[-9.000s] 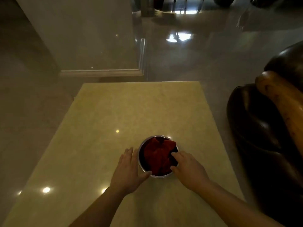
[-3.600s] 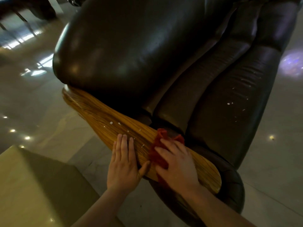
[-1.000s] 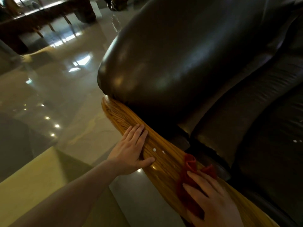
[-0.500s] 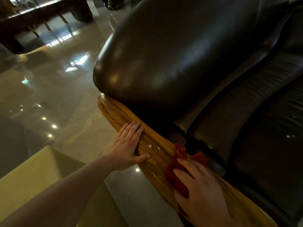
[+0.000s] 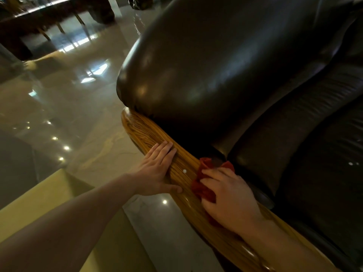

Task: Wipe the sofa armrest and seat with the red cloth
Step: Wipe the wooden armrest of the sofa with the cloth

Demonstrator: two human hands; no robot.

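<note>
The wooden armrest (image 5: 141, 130) of a dark leather sofa runs diagonally from upper left to lower right. My right hand (image 5: 229, 201) presses the crumpled red cloth (image 5: 202, 187) flat onto the armrest's top. My left hand (image 5: 157, 171) lies palm down on the wood just left of the cloth, fingers together, holding nothing. One small white speck (image 5: 184, 171) sits on the wood between the two hands. The dark seat cushion (image 5: 324, 173) lies to the right, with a few white specks (image 5: 352, 163) on it.
The sofa's big leather backrest (image 5: 216, 55) bulges above the armrest. A beige marble table corner (image 5: 49, 197) is at lower left. Glossy tiled floor (image 5: 78, 114) fills the left side, with dark furniture (image 5: 59, 14) at the far top left.
My right hand has slid the red cloth up along the armrest toward my left hand, over one of the two white specks. My left hand has stayed on the wood.
</note>
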